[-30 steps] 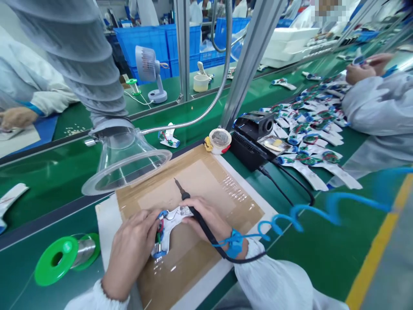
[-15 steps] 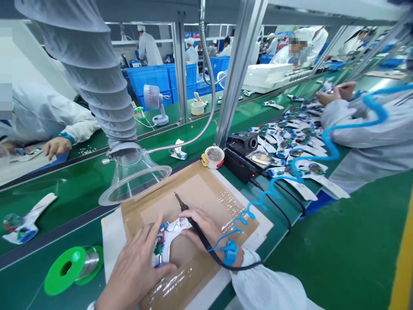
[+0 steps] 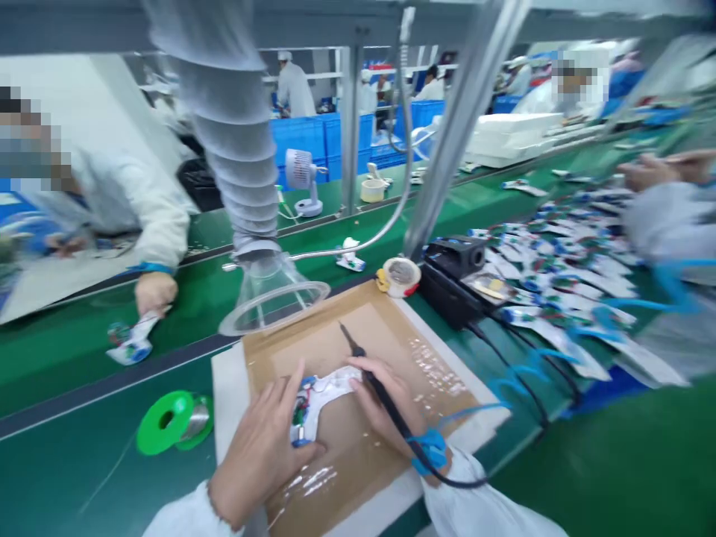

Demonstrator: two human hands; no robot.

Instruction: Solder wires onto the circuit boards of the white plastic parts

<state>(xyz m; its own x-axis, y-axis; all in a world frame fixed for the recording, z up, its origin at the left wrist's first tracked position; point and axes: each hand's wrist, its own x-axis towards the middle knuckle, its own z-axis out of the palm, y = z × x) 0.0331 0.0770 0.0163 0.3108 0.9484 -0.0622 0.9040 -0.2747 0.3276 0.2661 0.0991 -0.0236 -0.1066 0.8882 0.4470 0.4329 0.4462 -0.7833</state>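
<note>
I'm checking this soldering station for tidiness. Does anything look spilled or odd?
One thing: shiny marks on the taped cardboard mat, beside the soldering iron in the right hand. They could be tape creases or spilled solder; blur hides which. Nothing else stands out.

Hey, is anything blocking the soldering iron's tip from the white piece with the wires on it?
Nothing visible does. The tip of the soldering iron, held in the right hand, sits over the cardboard mat, and only the mat lies between it and the white plastic piece, which the left hand steadies.
</note>
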